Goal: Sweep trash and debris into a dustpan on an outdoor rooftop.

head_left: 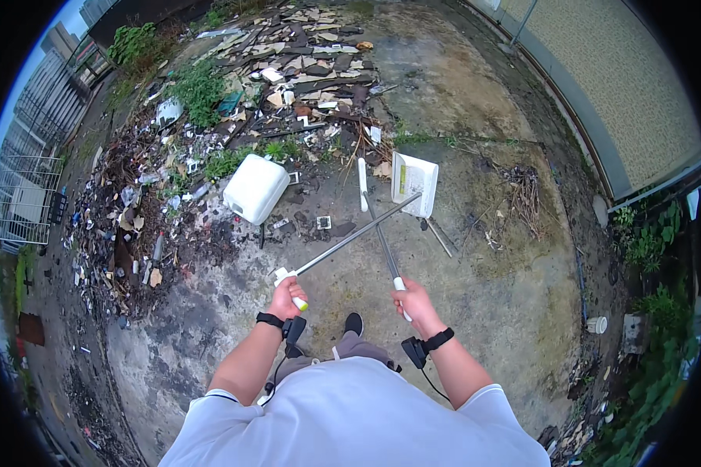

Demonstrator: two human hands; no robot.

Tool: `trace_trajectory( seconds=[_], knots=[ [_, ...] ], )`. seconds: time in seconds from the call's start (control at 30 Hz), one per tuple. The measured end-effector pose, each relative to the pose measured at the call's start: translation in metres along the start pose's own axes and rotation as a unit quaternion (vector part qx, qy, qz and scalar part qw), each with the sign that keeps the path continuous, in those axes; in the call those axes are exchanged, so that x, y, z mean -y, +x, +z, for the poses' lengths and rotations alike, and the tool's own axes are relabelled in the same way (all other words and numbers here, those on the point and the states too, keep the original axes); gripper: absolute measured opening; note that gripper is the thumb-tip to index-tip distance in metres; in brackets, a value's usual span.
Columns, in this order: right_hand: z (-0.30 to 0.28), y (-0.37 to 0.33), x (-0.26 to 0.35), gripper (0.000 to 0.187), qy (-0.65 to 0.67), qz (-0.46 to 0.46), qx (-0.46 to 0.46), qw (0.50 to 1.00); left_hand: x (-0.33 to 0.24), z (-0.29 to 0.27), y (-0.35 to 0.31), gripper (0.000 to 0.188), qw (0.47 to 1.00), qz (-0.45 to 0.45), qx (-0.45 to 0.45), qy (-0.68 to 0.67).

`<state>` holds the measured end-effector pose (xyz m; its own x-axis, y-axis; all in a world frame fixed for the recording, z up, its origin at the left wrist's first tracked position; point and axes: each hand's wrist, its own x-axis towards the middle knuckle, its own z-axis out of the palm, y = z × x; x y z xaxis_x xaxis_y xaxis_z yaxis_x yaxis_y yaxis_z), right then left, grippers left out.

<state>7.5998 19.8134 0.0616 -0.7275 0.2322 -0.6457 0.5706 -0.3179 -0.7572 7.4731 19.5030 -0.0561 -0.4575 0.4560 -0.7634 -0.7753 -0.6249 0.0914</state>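
Note:
My left hand [290, 298] is closed around the white and yellow-green handle of a long-handled dustpan [335, 247]. Its metal pole slants up to the right, ending at a white pan [405, 185] above the concrete. In my right hand [415, 305] is the white grip of a second long-handled tool [388, 253], perhaps a broom or squeegee. That pole leans up to the left, where a narrow white head [363, 184] shows; its underside is hidden. The two poles cross in front of me. Both wrists wear black straps with small devices.
A large white plastic jerrycan [255, 189] lies by the rubbish heap [202, 156] of broken boards and litter. Dry twigs [527, 201] lie to the right, and a short stick [439, 237] near the pan. A wall [615, 86] runs along the right; a white cup [597, 324] stands near weeds.

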Motion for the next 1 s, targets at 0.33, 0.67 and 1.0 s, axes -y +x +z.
trace_trajectory(
  seconds=[0.33,0.67,1.0],
  knots=[
    [0.050,-0.011,-0.030,0.063,-0.147,0.015,-0.032,0.989,-0.046,-0.042,-0.024,0.023,0.998,0.012,0.042,0.037],
    [0.176,-0.018,-0.097,0.028,-0.348,0.084,0.024,0.933,-0.162,-0.092,-0.193,0.011,0.903,0.214,0.073,0.365],
    [0.367,-0.028,-0.154,0.009,-0.490,0.192,0.157,0.836,-0.215,-0.285,-0.354,0.027,0.793,0.434,-0.131,0.407]
  ],
)
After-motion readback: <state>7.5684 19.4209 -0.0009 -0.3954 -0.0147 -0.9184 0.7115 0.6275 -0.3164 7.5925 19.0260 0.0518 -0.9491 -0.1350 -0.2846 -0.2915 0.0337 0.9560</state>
